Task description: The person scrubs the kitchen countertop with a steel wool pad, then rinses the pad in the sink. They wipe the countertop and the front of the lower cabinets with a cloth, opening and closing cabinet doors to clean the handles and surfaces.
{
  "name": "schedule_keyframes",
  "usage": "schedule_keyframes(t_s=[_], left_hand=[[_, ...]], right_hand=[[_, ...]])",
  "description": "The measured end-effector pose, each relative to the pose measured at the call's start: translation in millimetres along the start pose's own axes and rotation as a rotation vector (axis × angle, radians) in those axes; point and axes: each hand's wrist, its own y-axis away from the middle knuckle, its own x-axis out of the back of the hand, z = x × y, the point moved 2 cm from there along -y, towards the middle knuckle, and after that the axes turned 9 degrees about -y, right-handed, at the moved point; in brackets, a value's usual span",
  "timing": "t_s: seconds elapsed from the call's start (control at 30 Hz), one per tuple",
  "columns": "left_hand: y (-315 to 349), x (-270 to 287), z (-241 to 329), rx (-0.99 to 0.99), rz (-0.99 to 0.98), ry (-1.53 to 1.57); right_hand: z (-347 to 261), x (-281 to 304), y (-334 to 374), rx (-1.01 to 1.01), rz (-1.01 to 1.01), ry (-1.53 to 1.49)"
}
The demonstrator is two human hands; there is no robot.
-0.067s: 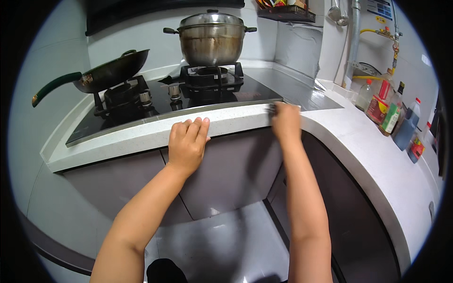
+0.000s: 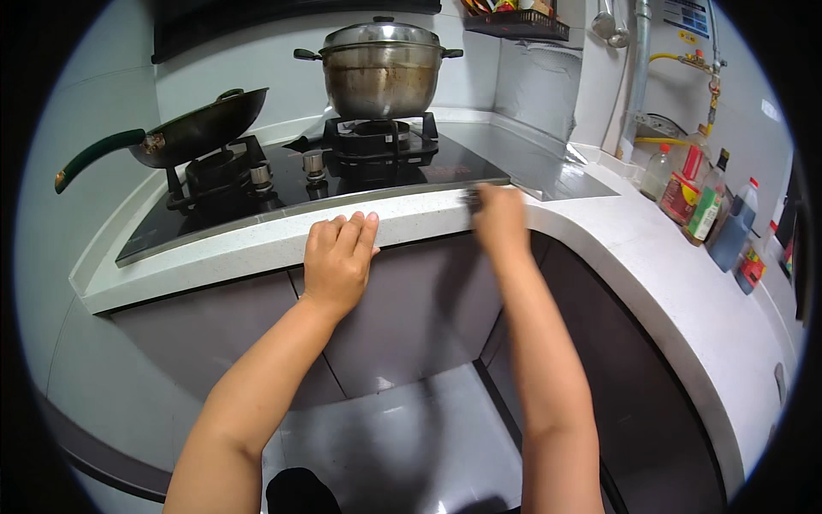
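In the head view, the left hand [image 2: 336, 265] rests over the front edge of the white table [image 2: 651, 274], its grip released. The right hand's [image 2: 502, 221] grip is clenched on a small dark object [image 2: 470, 200], blurred, at the table's front strip just beside the stove [image 2: 469, 164]. Beyond, a tilted pan [image 2: 201, 128] and a lidded pot [image 2: 381, 81] occupy the burners. Bottles [image 2: 706, 214] line the right wall; ladles [image 2: 604, 24] hang above.
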Motion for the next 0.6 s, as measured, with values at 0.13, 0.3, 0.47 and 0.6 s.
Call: schedule_keyframes(t_s=[0.13, 0.3, 0.47, 0.6], left_hand=[[3.8, -2.3, -3.2, 0.004, -0.004, 0.018], [-0.5, -1.1, -3.5, 0.012, 0.027, 0.03], [2.0, -3.2, -6.4, 0.018, -0.025, 0.056], [-2.8, 2.5, -7.5, 0.015, -0.024, 0.063]], right_hand=[[-36.7, -9.3, 7.5, 0.159, 0.003, -0.017], [1.5, 9.9, -6.9, -0.143, -0.061, 0.049], [-88.0, -43.9, 45.7, 0.231, 0.248, -0.378], [-19.4, -40.0, 56.7, -0.028, 0.68, -0.151]])
